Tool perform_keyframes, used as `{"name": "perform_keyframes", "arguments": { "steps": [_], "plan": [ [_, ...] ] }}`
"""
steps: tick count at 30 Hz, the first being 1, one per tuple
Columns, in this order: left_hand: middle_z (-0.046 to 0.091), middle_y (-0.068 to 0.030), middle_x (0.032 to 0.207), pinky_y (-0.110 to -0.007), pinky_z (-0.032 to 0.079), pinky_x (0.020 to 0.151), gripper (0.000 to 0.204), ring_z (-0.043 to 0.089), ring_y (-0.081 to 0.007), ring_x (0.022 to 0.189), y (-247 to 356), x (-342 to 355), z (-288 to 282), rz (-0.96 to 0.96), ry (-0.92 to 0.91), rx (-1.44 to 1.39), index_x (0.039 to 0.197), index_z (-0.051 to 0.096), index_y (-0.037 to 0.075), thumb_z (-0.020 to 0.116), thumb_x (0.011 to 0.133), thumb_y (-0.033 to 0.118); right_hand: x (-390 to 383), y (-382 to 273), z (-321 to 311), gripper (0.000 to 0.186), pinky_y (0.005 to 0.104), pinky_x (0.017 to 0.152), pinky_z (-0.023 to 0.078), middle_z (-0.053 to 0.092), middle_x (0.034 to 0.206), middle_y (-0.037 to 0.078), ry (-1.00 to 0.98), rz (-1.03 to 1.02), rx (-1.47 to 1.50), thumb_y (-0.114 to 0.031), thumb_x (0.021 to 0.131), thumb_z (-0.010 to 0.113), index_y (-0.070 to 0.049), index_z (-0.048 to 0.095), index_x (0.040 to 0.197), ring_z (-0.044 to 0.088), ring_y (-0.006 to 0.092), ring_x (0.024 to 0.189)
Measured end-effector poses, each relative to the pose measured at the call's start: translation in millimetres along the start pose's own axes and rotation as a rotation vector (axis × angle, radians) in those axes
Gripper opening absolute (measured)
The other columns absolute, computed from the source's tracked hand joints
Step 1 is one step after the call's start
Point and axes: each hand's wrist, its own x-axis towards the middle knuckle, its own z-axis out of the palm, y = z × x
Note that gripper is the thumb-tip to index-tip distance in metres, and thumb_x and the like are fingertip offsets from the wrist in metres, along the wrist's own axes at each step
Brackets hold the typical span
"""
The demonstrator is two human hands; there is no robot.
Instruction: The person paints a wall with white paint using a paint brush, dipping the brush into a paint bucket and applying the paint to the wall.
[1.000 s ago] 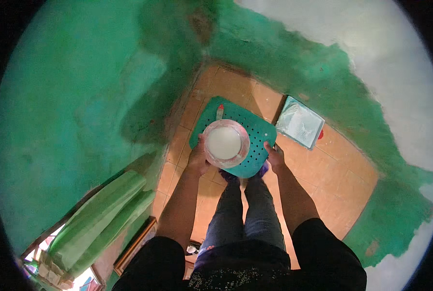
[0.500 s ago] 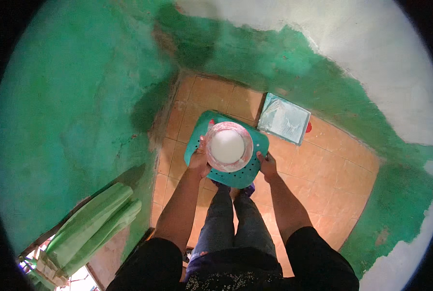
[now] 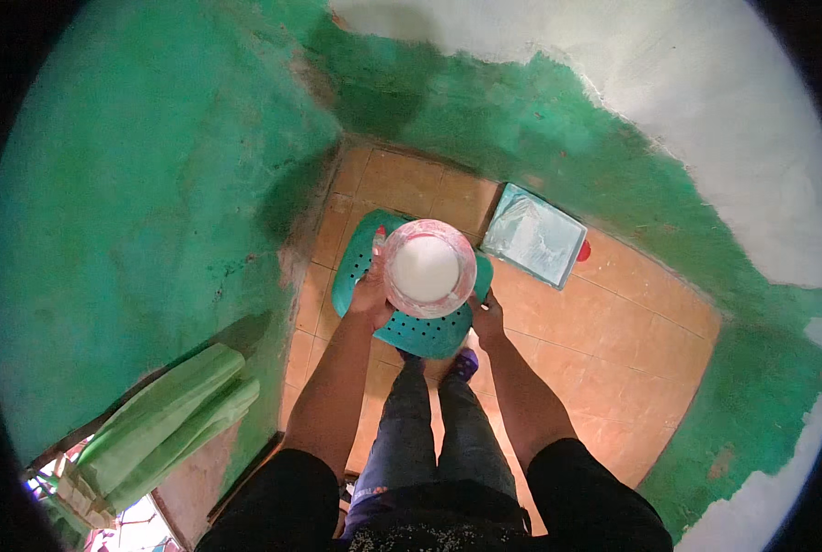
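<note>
Fingers [image 3: 374,268] flank bucket [image 3: 429,269], arms [image 3: 330,379] extended.

No lettering, label or number can be read on the bucket [image 3: 467,276] or the teal perforated board [image 3: 429,339]; a small pale mark on the jeans [image 3: 471,442] may be print, but is too blurred to tell.

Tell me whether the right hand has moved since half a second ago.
Yes: the right hand has moved slightly left, judged against the floor's far corner, and now sits closer to the pinkish bucket.
</note>
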Motion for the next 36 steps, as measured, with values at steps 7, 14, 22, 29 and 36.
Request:
{"name": "perform_keyframes", "arguments": {
  "steps": [7, 14, 22, 29, 36],
  "plan": [
    [0.045, -0.0092, 0.14, -0.044, 0.038, 0.104, 0.084, 0.045, -0.0266, 0.126, 10.8, 10.2, -10.8, 0.002, -0.032, 0.032, 0.139, 0.039, 0.007, 0.049, 0.081, 0.068, 10.9, -5.9, 26.3, 0.059, 0.0337, 0.082, 0.051, 0.061, 0.108, 0.01, -0.056, -0.053, 0.019, -0.026, 0.085, 0.069, -0.008, 0.042, 0.135, 0.06, 0.019, 0.095],
    [0.051, -0.0092, 0.134, -0.041, 0.041, 0.101, 0.082, 0.049, -0.0259, 0.122, 27.7, 18.1, -12.8, -0.02, 0.031, 0.02, 0.135, 0.044, 0.005, 0.053, 0.081, 0.067, 55.4, -4.7, 53.8, 0.098, 0.0364, 0.083, 0.052, 0.056, 0.118, 0.014, -0.056, -0.097, 0.032, -0.02, 0.066, 0.083, -0.005, 0.025, 0.144, 0.06, 0.0247, 0.101],
    [0.048, -0.0114, 0.137, -0.041, 0.041, 0.102, 0.089, 0.048, -0.0263, 0.122, 31.8, 52.2, -48.3, -0.065, 0.031, 0.054, 0.138, 0.038, 0.003, 0.052, 0.079, 0.069, 57.2, -12.6, 54.8, 0.098, 0.04, 0.084, 0.051, 0.052, 0.126, 0.019, -0.137, 0.39, 0.35, -0.026, 0.068, 0.082, 0.001, 0.023, 0.142, 0.057, 0.029, 0.107],
    [0.047, -0.0112, 0.138, -0.042, 0.04, 0.101, 0.081, 0.048, -0.0256, 0.122, 49.4, 44.2, -4.4, -0.019, -0.129, 0.054, 0.139, 0.037, 0.004, 0.046, 0.086, 0.065, 67.3, -21.6, 20.0, 0.066, 0.0384, 0.079, 0.053, 0.062, 0.109, 0.013, 0.01, 0.196, 0.398, -0.017, 0.07, 0.08, 0.0, 0.047, 0.125, 0.063, 0.0253, 0.091],
    [0.048, -0.0126, 0.136, -0.042, 0.04, 0.102, 0.079, 0.048, -0.0265, 0.123, 53.6, 45.6, -10.0, -0.026, -0.143, 0.095, 0.137, 0.039, 0.003, 0.044, 0.088, 0.064, 65.3, -34.4, -26.1, 0.049, 0.0403, 0.085, 0.051, 0.063, 0.109, 0.011, -0.07, 0.181, 0.414, -0.021, 0.078, 0.073, 0.0, 0.053, 0.119, 0.063, 0.0263, 0.096]
  ]
}}
